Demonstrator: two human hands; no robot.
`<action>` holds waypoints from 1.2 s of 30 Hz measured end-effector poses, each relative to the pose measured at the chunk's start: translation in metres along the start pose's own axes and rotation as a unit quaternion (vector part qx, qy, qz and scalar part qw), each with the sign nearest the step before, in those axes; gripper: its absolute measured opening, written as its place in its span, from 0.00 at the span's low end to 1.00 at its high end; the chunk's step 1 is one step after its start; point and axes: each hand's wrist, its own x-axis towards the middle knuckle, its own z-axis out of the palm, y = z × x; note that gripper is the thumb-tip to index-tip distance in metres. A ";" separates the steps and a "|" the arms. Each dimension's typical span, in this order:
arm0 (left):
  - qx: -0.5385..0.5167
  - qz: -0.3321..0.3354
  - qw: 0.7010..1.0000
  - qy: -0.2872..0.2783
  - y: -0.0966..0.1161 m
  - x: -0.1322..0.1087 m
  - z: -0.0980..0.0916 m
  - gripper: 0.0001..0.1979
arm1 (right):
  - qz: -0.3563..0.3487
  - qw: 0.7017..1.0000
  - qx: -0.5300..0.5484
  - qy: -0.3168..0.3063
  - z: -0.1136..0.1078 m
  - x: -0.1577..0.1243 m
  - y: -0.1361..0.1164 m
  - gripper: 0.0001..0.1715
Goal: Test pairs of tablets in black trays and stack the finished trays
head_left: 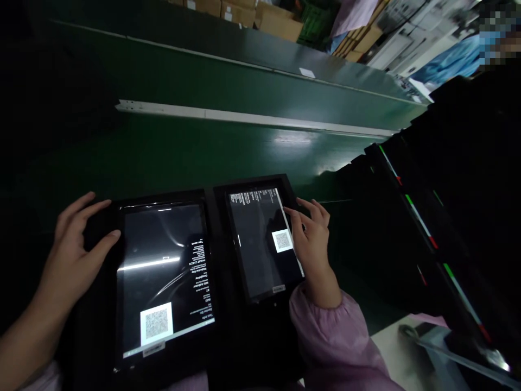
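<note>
Two tablets with lit dark screens lie side by side in black holders. The larger left tablet (pixel 163 288) shows a QR code and lines of test text; the smaller right tablet (pixel 256 255) also shows a QR code, with text at its far end. My left hand (pixel 75 255) rests at the left border of the larger tablet's holder, thumb and fingers spread. My right hand (pixel 313 239) lies over the right edge of the smaller tablet, fingers stretched out, one fingertip by the screen's border. Dark surroundings hide the exact contact of both hands.
A green work surface (pixel 244 146) stretches ahead, crossed by a pale metal rail (pixel 252 118). Cardboard boxes (pixel 277 21) stand beyond. On the right, a row of dark units with coloured strips (pixel 421 221) borders the bench. Part of another person in blue shows at the upper right.
</note>
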 end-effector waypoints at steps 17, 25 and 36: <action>0.014 -0.012 1.000 -0.009 0.007 0.002 -0.004 0.29 | -0.009 0.999 0.002 -0.034 0.006 0.002 -0.005 0.26; 0.017 -0.052 0.998 -0.013 0.011 0.004 -0.005 0.28 | -0.048 0.994 -0.004 -0.100 0.003 0.002 -0.015 0.26; 0.013 -0.045 0.999 -0.015 0.010 0.004 -0.007 0.27 | -0.043 0.995 0.015 -0.086 0.007 0.001 -0.014 0.26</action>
